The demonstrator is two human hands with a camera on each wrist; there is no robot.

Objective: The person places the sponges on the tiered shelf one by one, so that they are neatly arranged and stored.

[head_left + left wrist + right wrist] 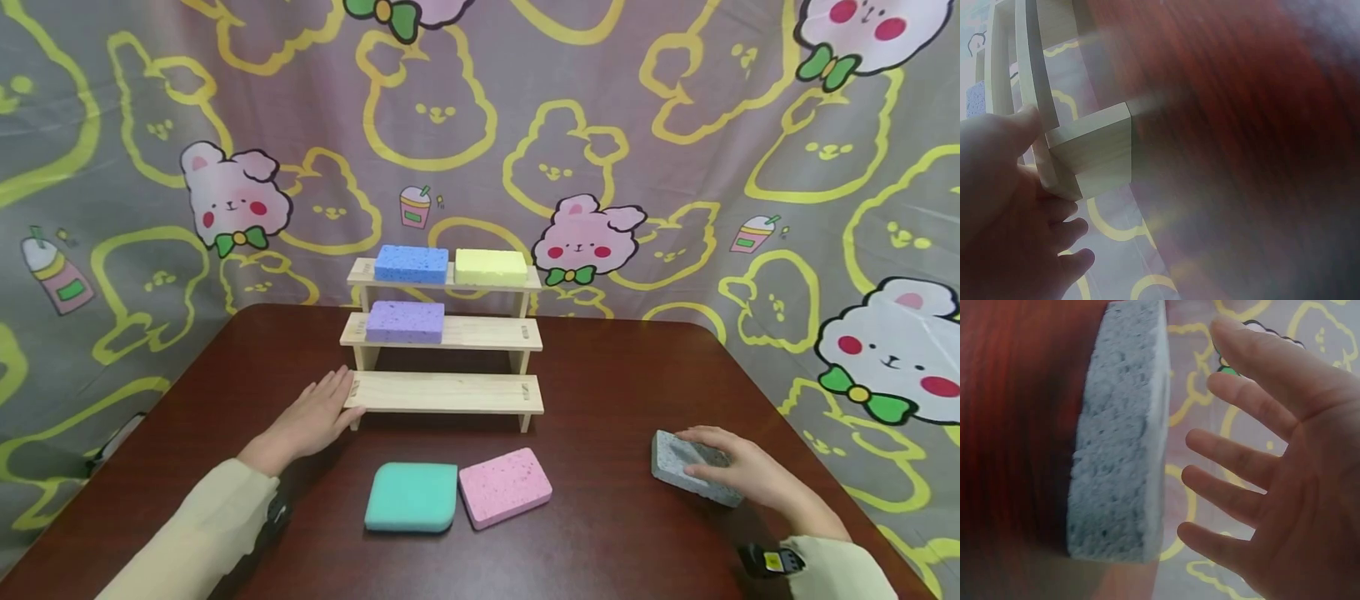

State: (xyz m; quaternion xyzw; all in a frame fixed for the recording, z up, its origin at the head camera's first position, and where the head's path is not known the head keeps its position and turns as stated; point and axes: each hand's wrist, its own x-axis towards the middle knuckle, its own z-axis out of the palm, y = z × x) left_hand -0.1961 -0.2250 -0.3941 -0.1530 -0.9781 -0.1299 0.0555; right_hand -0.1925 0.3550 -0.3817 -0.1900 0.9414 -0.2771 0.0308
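Observation:
A three-step light wooden rack point(442, 392) stands on the table. My left hand point(318, 412) holds the left end of its lowest step, thumb at the front corner and fingers along the side. In the left wrist view, the thumb rests on the board's edge and some fingertips extend past its end. At the right, my right hand point(738, 471) hovers over a grey sponge point(678, 458) lying on the table. The right wrist view shows a gap between its spread, loose fingers and the grey sponge point(1116, 437).
On the top step sit a blue sponge point(411, 264) and a yellow sponge point(491, 267). A purple sponge point(405, 322) lies on the middle step's left. A teal sponge point(412, 497) and a pink sponge point(505, 487) lie before the rack. A patterned curtain point(465, 100) hangs behind the table.

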